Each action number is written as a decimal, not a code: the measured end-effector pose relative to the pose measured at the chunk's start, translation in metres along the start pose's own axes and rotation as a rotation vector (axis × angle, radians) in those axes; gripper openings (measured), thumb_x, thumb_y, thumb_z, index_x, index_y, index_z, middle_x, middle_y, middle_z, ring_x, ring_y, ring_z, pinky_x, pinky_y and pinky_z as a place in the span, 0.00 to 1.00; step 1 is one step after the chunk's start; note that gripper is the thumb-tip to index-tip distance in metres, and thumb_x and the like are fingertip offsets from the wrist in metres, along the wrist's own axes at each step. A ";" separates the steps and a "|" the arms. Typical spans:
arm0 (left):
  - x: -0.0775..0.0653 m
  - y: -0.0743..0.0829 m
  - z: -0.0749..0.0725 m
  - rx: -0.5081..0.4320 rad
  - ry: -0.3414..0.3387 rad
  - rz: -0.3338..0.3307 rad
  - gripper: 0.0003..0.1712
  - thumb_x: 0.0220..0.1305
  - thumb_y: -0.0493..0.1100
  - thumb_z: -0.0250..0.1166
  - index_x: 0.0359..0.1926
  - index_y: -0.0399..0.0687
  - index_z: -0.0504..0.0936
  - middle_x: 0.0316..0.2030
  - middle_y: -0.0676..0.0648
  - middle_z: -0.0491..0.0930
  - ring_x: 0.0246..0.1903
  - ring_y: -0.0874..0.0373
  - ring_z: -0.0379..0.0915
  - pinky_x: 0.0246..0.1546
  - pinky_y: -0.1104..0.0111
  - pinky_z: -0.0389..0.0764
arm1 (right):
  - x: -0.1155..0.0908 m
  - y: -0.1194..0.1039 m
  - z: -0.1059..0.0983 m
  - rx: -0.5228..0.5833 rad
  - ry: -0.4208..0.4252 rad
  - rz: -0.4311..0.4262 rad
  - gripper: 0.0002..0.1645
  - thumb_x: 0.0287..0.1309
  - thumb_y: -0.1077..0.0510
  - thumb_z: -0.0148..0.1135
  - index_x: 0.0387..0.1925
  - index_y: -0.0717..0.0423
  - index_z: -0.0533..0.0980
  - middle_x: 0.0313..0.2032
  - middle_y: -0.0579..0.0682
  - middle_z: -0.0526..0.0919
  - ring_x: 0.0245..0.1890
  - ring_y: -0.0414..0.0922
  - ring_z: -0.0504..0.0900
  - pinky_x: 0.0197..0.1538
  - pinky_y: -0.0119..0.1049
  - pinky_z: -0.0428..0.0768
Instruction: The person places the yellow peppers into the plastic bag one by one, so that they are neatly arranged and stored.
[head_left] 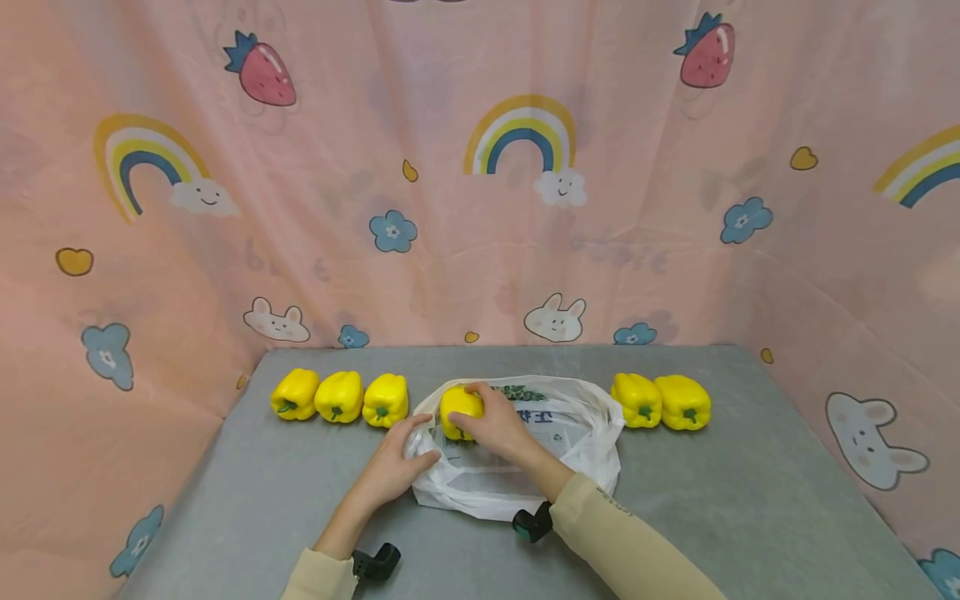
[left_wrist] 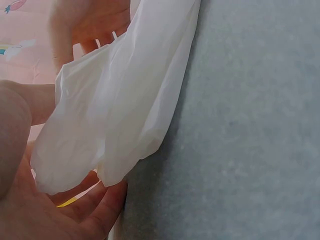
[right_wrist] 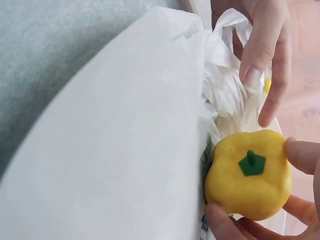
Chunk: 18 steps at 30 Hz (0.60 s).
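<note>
My right hand point(head_left: 498, 423) grips a yellow bell pepper point(head_left: 459, 412) over the mouth of a white plastic bag point(head_left: 517, 502). In the right wrist view, that bell pepper point(right_wrist: 248, 187) shows its green stem, with fingertips point(right_wrist: 300, 154) and thumb on opposite sides of it. My left hand point(head_left: 399, 458) is at the bag's left rim, thumb and fingers spread. Seen from the left wrist, the left hand's fingers point(left_wrist: 107, 207) reach behind the hanging edge of the bag point(left_wrist: 115, 110), which partly hides them.
Three yellow bell peppers point(head_left: 339, 397) stand in a row left of the bag on the grey table point(head_left: 750, 517). Two more yellow bell peppers point(head_left: 662, 402) sit touching to its right. A pink patterned curtain point(head_left: 480, 275) hangs behind the table and along both sides.
</note>
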<state>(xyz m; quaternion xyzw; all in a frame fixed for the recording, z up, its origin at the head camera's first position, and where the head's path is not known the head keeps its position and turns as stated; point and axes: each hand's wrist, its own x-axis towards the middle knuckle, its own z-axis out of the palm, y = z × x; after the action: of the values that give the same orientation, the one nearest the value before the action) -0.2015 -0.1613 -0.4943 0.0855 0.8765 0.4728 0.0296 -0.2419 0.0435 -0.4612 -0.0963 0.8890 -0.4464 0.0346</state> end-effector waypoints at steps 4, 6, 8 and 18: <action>0.001 0.000 0.001 -0.002 -0.002 -0.002 0.33 0.66 0.47 0.69 0.70 0.51 0.71 0.70 0.37 0.65 0.69 0.37 0.60 0.66 0.34 0.60 | -0.003 0.003 -0.004 0.004 0.004 -0.020 0.35 0.65 0.47 0.68 0.68 0.56 0.70 0.62 0.59 0.76 0.55 0.55 0.77 0.59 0.53 0.79; 0.001 0.000 0.002 -0.004 -0.002 -0.004 0.33 0.66 0.46 0.68 0.70 0.51 0.71 0.71 0.38 0.65 0.70 0.37 0.60 0.67 0.34 0.59 | -0.004 0.005 -0.008 0.003 0.002 -0.026 0.35 0.65 0.47 0.68 0.68 0.56 0.70 0.60 0.60 0.77 0.53 0.54 0.79 0.55 0.50 0.81; 0.001 0.000 0.001 -0.001 -0.003 -0.006 0.32 0.67 0.47 0.68 0.70 0.51 0.71 0.71 0.38 0.65 0.70 0.37 0.59 0.67 0.34 0.58 | -0.007 0.005 -0.013 0.000 -0.002 -0.024 0.35 0.65 0.47 0.68 0.68 0.56 0.71 0.59 0.60 0.78 0.50 0.52 0.80 0.51 0.48 0.82; 0.000 0.001 0.001 -0.001 0.002 -0.013 0.32 0.66 0.46 0.69 0.70 0.52 0.71 0.71 0.37 0.64 0.71 0.36 0.58 0.68 0.34 0.57 | -0.023 0.001 -0.048 -0.021 -0.005 -0.021 0.28 0.66 0.50 0.66 0.64 0.57 0.75 0.55 0.60 0.80 0.50 0.51 0.80 0.52 0.50 0.80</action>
<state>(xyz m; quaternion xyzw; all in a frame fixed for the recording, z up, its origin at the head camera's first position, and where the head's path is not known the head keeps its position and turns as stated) -0.2017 -0.1599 -0.4943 0.0792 0.8769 0.4730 0.0317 -0.2262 0.0866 -0.4344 -0.1071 0.8925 -0.4370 0.0310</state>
